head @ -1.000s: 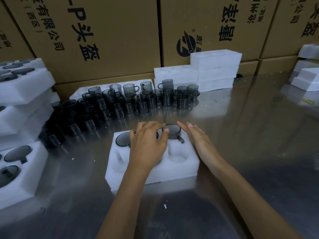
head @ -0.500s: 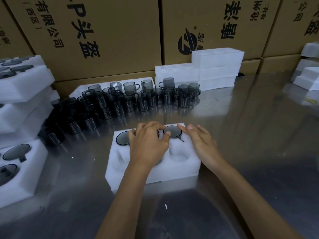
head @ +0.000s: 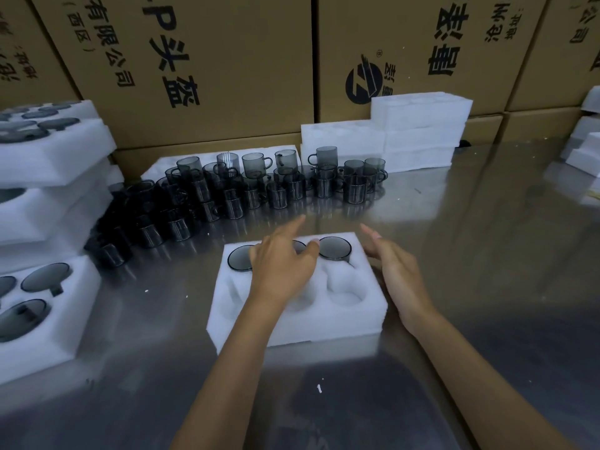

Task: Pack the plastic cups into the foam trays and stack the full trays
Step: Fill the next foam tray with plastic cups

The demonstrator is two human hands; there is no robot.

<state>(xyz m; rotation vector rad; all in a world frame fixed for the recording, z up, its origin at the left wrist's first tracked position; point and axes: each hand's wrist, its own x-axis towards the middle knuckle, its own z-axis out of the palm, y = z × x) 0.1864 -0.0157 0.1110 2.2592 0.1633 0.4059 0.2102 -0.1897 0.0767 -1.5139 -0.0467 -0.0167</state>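
Foam tray (head: 292,323) flat on the steel table (head: 470,287), taken here as the landmark. Over its far row: left hand (head: 281,266) palm down, fingers (head: 293,224) spread apart, gripping nothing, index stretched past the far edge, thumb tip close beside the rim of the far-right cup (head: 335,249). Just off the tray's right edge: right hand (head: 397,272), fingers loosely apart, empty, clear of the foam. In the tray's far row: three smoky plastic cups, the far-left cup (head: 238,258) partly behind the left hand, the middle one mostly hidden under it, the far-right fully seated with its handle toward the near side. Near row of pockets: mostly bare white foam, the middle pocket hidden by the wrist. Beyond the tray: loose cups (head: 276,186) crowded in rows and small stacks. Left of the tray: filled trays (head: 45,177) piled up, cups showing in their pockets. Beyond and right of the tray: a pile of empty trays (head: 418,131) against cardboard boxes (head: 201,60) printed with large black Chinese characters, among them "头盔" and "有限公司", plus a round black logo.
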